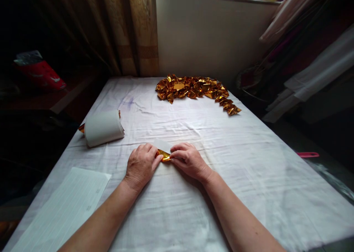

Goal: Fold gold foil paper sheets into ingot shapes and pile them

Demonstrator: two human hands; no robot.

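Near the middle of the cloth-covered table, a small sheet of gold foil paper (165, 155) with a white back lies between my two hands. Its near edge is turned over, so a gold strip shows in front of the white part. My left hand (142, 161) pinches the left end of this strip between thumb and fingers. On the right end, the thumb and fingers of my right hand (189, 159) close in the same way. Both hands rest low against the cloth, and part of the paper is hidden under the fingers.
A curled stack of white-backed gold sheets (103, 128) sits at the left edge. Lined paper (69, 207) lies front left. Folded gold foil pieces (190, 87) are heaped at the back of the white tablecloth (243, 163). A curtain (132, 31) hangs behind; clothes (318, 67) hang right.
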